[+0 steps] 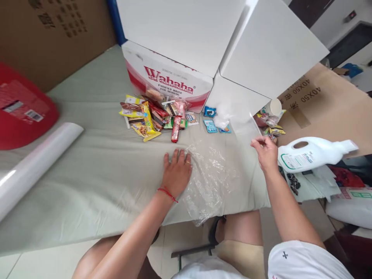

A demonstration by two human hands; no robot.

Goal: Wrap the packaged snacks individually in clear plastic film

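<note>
Pale green cloth stretched across the frame, with snack packets piled at upper centre. The left hand lay flat on it at centre, fingers spread; just right of that, crumpled clear plastic reached the near edge, where a light tug seemed enough to slip it off. Right of centre, the right hand had its fingertips drawn together; whether they pinched anything could not be told. Its outward swing could have knocked the white bottle close beside.

Red tub, white roll partly beyond left edge; right fingers, contents unclear
</note>
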